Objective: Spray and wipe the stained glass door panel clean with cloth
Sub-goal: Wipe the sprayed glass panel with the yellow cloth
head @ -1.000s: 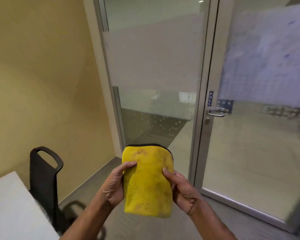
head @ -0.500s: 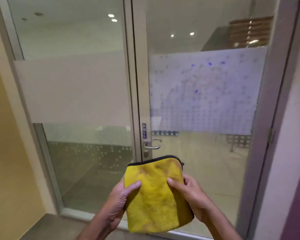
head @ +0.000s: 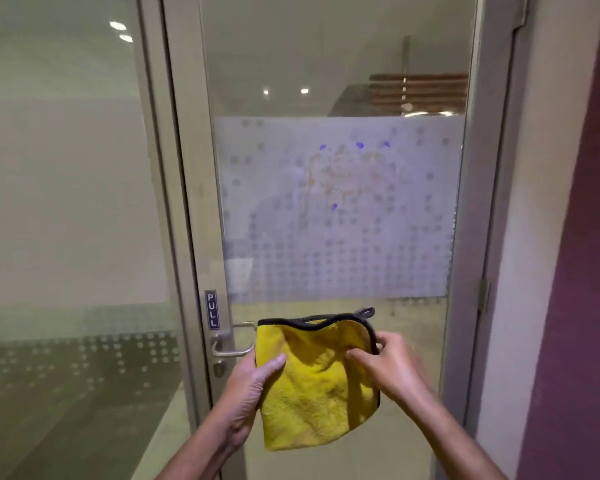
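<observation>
- Yellow cloth (head: 317, 386), black-edged and folded, is pinched between left hand (head: 248, 389) and right hand (head: 390, 367).
- Glass door (head: 340, 209) shows blue spots and yellowish smears on its frosted band.

Both hands (head: 246, 389) (head: 392, 370) grip yellow cloth (head: 317, 389) before stained glass door (head: 340, 188).

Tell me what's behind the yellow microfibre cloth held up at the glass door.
The yellow microfibre cloth, held by the left hand and right hand, covers the free end of the silver lever door handle and clear lower glass. Anything else there is hidden.
</observation>
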Available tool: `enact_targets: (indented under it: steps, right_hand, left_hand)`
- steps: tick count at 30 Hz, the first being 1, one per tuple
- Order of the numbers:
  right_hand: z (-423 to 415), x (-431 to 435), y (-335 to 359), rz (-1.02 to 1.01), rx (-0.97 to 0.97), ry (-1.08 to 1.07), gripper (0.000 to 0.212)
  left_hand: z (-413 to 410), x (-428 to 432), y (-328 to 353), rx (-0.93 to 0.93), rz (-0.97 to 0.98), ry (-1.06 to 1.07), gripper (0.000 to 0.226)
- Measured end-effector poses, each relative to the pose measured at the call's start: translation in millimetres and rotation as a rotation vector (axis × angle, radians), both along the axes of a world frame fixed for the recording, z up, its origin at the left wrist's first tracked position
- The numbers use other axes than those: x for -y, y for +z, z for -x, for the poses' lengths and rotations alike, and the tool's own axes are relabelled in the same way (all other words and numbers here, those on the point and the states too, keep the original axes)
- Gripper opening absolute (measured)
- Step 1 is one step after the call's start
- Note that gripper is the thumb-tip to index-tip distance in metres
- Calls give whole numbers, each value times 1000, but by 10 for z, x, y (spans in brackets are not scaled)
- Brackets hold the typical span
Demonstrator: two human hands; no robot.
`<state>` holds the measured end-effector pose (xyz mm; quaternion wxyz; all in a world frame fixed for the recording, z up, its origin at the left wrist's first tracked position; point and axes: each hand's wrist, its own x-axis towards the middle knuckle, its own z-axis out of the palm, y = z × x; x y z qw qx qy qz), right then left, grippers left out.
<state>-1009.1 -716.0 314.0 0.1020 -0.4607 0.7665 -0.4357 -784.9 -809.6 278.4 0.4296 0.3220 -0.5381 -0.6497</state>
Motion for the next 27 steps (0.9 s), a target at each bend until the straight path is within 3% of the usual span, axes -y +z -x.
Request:
enact_targets:
  steps: [2,6,8,18,22,27]
  right_hand:
    - [83,270,101,25,0,-17,29]
    - [306,740,228,163,312,119,28]
    - [416,932,267,198,344,115,24]
    - [1184,1764,674,281,-232,-336,24]
    - [1724,2107,933,242,-394,-354,32]
    - [2205,2522,1197,241,-519,-360,24]
  left_hand:
    - [117,313,108,-10,1,-19,49]
    - [339,870,308,-38,9,-53,33]
    - [457,1083,386,-39,13,-66,29]
    - [1529,1958,812,65,186,11,20]
    - [2072,2200,919,67,236,100,18]
    - [2549,2486,999,142,345,261,14]
